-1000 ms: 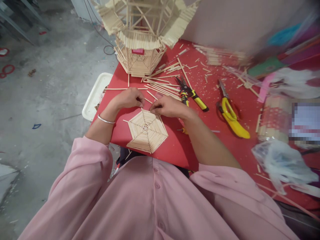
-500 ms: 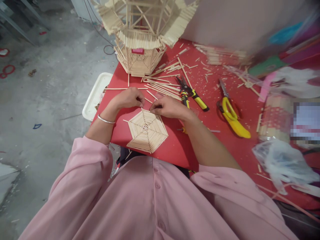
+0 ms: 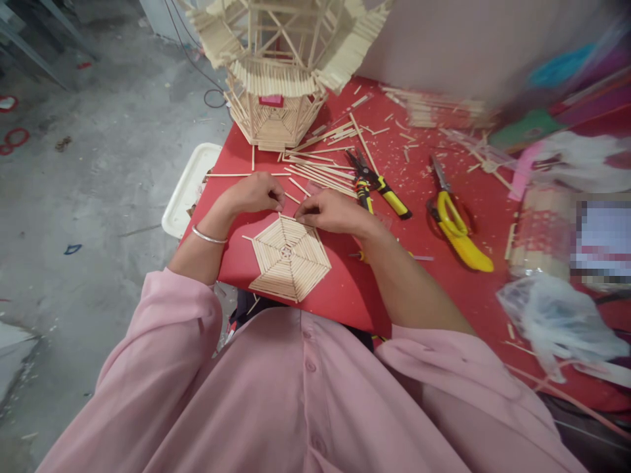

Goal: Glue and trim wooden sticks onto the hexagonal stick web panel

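Note:
A hexagonal panel of thin wooden sticks [image 3: 292, 258], laid in web-like rings, lies flat near the front edge of the red table. Beyond its far edge is my left hand [image 3: 257, 192], thumb and fingertips pinched together; whatever they hold is too small to make out. My right hand [image 3: 332, 209] is bent down in a pinch by the panel's upper right edge, its fingertips close to or touching the outermost sticks. What is between those fingers is hidden. Loose wooden sticks [image 3: 323, 179] lie just behind my hands.
A tiered stick-built model [image 3: 276, 125] stands at the back. Yellow-black pliers [image 3: 389, 197] and yellow-handled scissors [image 3: 458, 226] lie to the right on the red table [image 3: 424, 302]. Farther right are bundled sticks [image 3: 542, 230] and a plastic bag [image 3: 557, 315]. A white tray [image 3: 185, 190] sits at left.

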Action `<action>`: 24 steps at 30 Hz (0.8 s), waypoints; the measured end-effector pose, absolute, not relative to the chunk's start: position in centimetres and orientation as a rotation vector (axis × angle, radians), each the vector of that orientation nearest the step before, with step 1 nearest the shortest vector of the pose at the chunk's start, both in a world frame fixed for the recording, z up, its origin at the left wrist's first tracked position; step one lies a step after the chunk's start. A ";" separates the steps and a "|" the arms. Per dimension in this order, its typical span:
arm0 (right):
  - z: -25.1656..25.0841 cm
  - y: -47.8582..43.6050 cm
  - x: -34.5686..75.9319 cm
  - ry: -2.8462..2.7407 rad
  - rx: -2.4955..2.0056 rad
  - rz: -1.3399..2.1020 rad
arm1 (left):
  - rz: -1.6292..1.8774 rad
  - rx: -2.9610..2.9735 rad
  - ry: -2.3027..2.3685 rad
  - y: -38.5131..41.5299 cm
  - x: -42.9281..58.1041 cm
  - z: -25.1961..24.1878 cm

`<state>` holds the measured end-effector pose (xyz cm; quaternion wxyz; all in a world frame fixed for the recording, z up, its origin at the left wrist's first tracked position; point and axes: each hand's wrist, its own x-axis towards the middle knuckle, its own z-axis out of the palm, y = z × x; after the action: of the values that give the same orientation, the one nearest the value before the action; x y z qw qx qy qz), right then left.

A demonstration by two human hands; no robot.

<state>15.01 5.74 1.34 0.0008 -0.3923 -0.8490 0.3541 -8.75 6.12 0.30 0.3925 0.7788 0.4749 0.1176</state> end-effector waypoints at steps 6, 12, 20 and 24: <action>1.2 6.0 15.1 -2.641 -1.274 1.138 | 0.314 1.985 1.196 6.1 -8.8 0.2; 1.4 6.2 15.0 -2.679 -1.238 1.128 | 0.262 1.993 1.206 6.1 -8.7 0.6; 1.9 5.8 14.6 -2.714 -1.267 1.084 | 0.302 1.995 1.203 6.1 -8.8 0.3; 1.8 5.9 14.6 -2.712 -1.282 1.079 | 0.295 2.018 1.186 6.1 -8.9 0.4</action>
<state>14.60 5.90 1.85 -0.0232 -0.4021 -0.8505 0.3382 -8.89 6.12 0.40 0.3814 0.7907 0.4646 0.1156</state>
